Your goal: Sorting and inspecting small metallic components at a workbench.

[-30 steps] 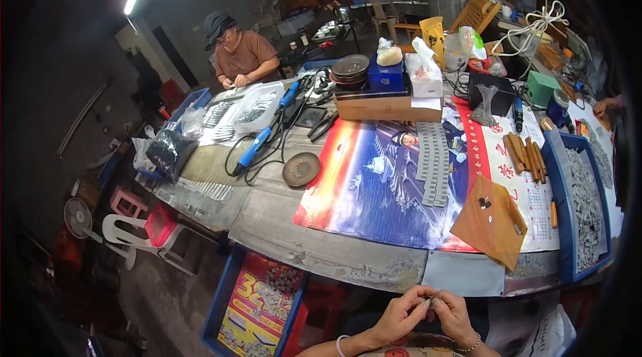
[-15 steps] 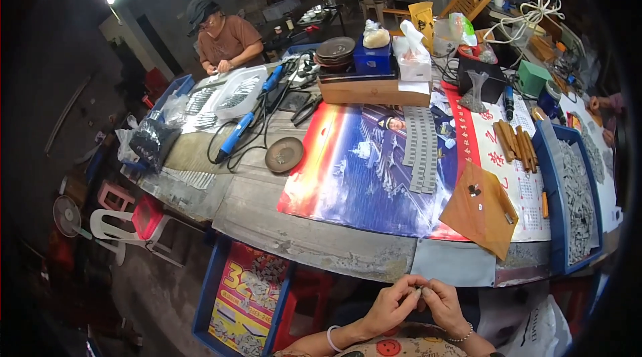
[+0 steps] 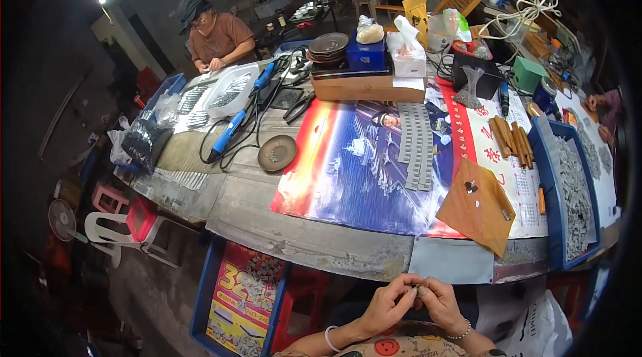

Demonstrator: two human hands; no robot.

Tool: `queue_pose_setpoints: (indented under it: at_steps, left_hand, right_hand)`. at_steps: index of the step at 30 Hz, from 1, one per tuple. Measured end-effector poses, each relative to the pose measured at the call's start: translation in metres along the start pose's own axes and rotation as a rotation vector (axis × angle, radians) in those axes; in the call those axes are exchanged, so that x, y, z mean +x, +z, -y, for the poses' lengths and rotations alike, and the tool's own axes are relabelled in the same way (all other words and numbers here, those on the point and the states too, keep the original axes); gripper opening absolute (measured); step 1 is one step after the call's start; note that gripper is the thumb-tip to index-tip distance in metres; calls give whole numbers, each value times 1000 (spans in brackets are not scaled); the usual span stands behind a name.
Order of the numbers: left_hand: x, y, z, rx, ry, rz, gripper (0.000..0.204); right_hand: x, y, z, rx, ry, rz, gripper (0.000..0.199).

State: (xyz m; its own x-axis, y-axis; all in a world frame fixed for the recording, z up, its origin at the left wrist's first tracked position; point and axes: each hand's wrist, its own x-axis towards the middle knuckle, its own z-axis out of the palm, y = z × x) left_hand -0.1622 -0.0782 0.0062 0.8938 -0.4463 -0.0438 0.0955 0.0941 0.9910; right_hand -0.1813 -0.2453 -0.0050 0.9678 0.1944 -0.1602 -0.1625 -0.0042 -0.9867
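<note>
My left hand [image 3: 391, 305] and my right hand [image 3: 440, 303] meet in front of the table's near edge. Fingertips and thumbs of both are pinched together on a tiny object, mostly hidden by the fingers and too small to name. Beyond them on the table lies a brown, roughly diamond-shaped sheet [image 3: 463, 213] with a few small dark and pale bits on it. To its left, several strips of small grey pieces [image 3: 416, 146] lie in rows on a colourful poster [image 3: 348, 176].
A blue tray [image 3: 560, 223] of small grey pieces stands at the right. Another blue tray [image 3: 202, 303] sits lower left. Wooden sticks [image 3: 511, 142], a round brown dish [image 3: 277, 153] and a blue corded hand tool [image 3: 227, 136] lie on the table. Across it, a person [image 3: 221, 39] works.
The whole scene has shifted slightly left in the view. My hands stay together in nearly the same pinch.
</note>
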Motion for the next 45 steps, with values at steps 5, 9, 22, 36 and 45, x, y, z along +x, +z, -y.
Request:
queue_pose_setpoints:
  at_steps: [5, 9, 22, 36, 45]
  left_hand:
    - [0, -3, 0, 46, -8, 2, 26]
    - [2, -4, 1, 33, -7, 1, 26]
    - [6, -5, 6, 46, -7, 2, 26]
    - [4, -8, 8, 35, 5, -17, 26]
    - [4, -6, 6, 43, 14, -18, 26]
  right_hand:
    - [1, 0, -3, -20, -4, 11, 21]
    - [3, 1, -4, 3, 9, -3, 22]
    - [10, 2, 0, 19, -6, -18, 21]
    - [10, 4, -7, -17, -16, -27, 23]
    - [6, 4, -4, 26, -7, -39, 21]
